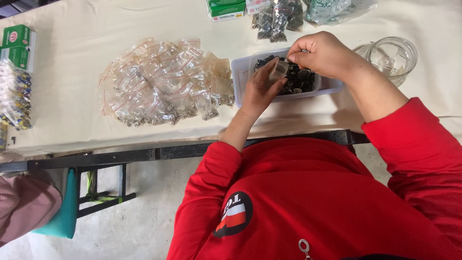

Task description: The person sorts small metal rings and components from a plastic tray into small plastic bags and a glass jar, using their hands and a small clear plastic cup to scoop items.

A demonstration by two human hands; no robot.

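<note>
Head view | small clear bag between both hands | above parts tray

Small clear bag, held open over tub of dark, perhaps metal, parts.

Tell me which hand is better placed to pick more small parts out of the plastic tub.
Probably the right hand: it hovers directly over the plastic tub of dark parts, pinching a small piece. The left hand is occupied holding a small clear bag open.
</note>
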